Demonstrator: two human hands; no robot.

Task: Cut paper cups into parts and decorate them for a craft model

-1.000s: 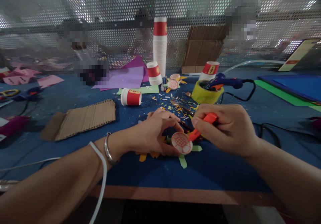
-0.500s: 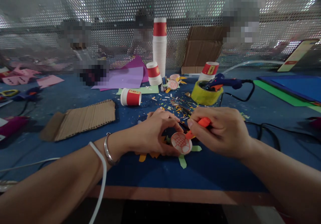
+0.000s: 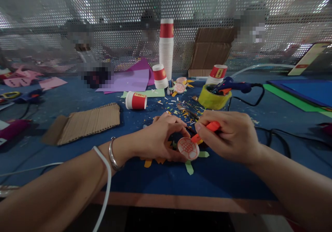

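Observation:
My left hand (image 3: 167, 138) pinches a small white paper disc (image 3: 188, 149) by its left edge. Red-orange lines make a grid pattern across its face, and pale green paper strips (image 3: 190, 168) stick out from beneath it. In my right hand (image 3: 230, 135) is an orange marker (image 3: 213, 126), slanting down with its tip end at the disc's upper right rim. The tip itself is hard to make out. Beneath my left hand lie yellow-orange paper pieces (image 3: 148, 163), partly covered by the fingers.
Paper scraps surround dark-bladed scissors (image 3: 191, 114) beyond my hands. Farther back are a tipped paper cup (image 3: 136, 100), a tall cup stack (image 3: 166, 48), similar patterned discs (image 3: 179, 87) and a glue gun (image 3: 233, 85) on a yellow tape roll (image 3: 214, 98). Corrugated cardboard (image 3: 90, 123) lies left.
The marker has shifted very slightly at the disc's rim, still in my right hand. My left hand keeps its pinch on the disc. The whole view has moved a little.

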